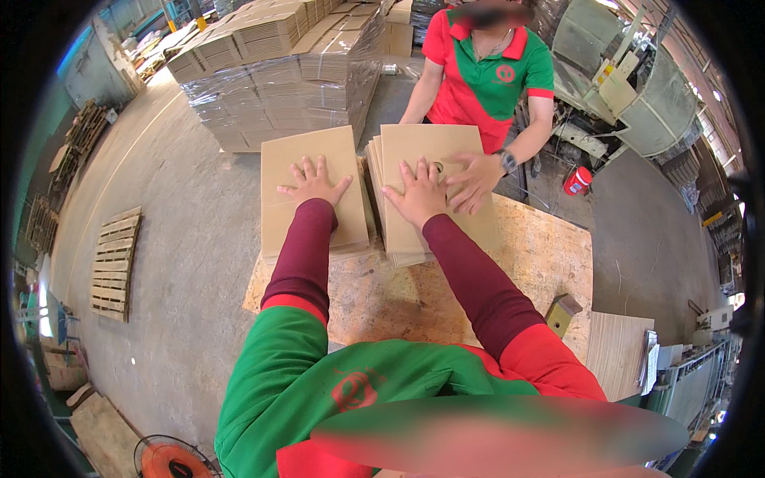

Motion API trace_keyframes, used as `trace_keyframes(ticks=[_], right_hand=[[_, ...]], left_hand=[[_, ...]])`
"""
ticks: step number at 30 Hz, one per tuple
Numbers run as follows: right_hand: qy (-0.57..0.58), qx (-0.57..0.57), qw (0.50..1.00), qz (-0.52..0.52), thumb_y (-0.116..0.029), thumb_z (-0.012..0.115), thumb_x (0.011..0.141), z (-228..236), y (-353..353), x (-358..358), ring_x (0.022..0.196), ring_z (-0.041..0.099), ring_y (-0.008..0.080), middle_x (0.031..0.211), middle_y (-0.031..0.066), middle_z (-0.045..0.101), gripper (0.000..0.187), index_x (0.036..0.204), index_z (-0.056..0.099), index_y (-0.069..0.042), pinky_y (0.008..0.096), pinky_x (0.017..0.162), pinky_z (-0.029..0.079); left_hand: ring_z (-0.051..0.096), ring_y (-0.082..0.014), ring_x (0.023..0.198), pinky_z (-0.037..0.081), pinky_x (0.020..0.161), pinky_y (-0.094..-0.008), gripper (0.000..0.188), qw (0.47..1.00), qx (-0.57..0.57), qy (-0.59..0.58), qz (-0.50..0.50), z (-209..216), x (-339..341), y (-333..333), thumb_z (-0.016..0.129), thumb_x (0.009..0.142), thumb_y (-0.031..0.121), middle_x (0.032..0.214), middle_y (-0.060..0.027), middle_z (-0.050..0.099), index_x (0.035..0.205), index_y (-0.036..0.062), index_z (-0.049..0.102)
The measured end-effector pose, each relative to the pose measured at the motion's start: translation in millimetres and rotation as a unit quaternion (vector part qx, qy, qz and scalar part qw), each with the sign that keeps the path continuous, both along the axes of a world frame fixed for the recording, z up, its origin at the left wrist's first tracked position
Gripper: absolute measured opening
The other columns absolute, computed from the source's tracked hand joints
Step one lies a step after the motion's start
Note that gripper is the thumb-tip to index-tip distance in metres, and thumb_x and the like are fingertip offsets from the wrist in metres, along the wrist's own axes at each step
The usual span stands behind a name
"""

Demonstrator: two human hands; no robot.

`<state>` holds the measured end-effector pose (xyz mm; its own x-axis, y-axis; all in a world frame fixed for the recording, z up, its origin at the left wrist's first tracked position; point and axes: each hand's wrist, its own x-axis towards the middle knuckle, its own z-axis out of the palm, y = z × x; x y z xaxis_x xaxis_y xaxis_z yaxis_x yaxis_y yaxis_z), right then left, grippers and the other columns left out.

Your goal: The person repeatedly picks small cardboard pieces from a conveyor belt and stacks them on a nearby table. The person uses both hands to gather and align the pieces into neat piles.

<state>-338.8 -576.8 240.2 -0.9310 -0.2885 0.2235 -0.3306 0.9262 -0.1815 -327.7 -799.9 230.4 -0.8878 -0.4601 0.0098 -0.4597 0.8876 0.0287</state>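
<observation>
Two stacks of flat brown cardboard sheets stand side by side on a worn wooden table. My left hand lies flat with fingers spread on the top of the left cardboard stack. On the right cardboard stack, my right hand rests palm down, its fingers apart. A co-worker's hand, with a dark watch at the wrist, is close beside my right hand over the same stack. Maroon sleeves cover both my forearms.
Across the table stands a co-worker in a red and green shirt. Behind is a large plastic-wrapped pile of cardboard. A wooden block sits at the table's right side. A pallet lies left; a red bucket stands right.
</observation>
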Motion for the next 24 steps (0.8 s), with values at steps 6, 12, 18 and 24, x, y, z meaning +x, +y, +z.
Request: trace_keyframes(ticks=[6,12,18,24], right_hand=[[-0.023,-0.027,0.997,-0.064,-0.061,0.048,0.087,9,14,15,0.140,0.024,0.0389,0.152,0.0218,0.027,0.077,0.146,0.038,-0.013,0.0606,0.111,0.016],[0.010,-0.130,0.992,-0.002,-0.044,0.061,0.085,25,43,60,0.132,0.036,0.0434,0.142,0.0271,0.041,0.063,0.133,0.053,-0.004,0.0493,0.109,0.028],[0.111,-0.326,0.935,0.080,-0.023,0.072,0.076,5,51,135,0.116,0.050,0.0380,0.126,0.0206,0.055,0.038,0.108,0.063,-0.003,0.0472,0.098,0.040],[0.041,-0.348,0.924,0.152,-0.017,0.071,0.078,-21,50,177,0.111,0.056,0.0334,0.122,0.0145,0.059,0.029,0.104,0.067,-0.005,0.0410,0.094,0.045]], left_hand=[[0.010,-0.0308,0.147,0.012,0.103,-0.0768,0.089,1.000,-0.011,0.013,-0.002,-3,-3,-1,0.037,0.079,0.081,0.160,-0.0032,0.014,0.152,0.0310,0.022],[0.012,-0.0321,0.147,0.014,0.103,-0.0763,0.090,1.000,-0.017,0.018,-0.005,-1,-2,1,0.039,0.079,0.080,0.160,-0.0041,0.017,0.152,0.0295,0.023],[0.011,-0.0309,0.147,0.015,0.103,-0.0755,0.090,1.000,-0.031,0.005,-0.001,-3,-5,1,0.037,0.079,0.081,0.160,-0.0023,0.015,0.152,0.0318,0.021],[0.011,-0.0317,0.147,0.015,0.104,-0.0750,0.090,0.999,-0.036,-0.004,-0.003,-8,-8,0,0.035,0.079,0.082,0.161,-0.0024,0.014,0.152,0.0319,0.020]])
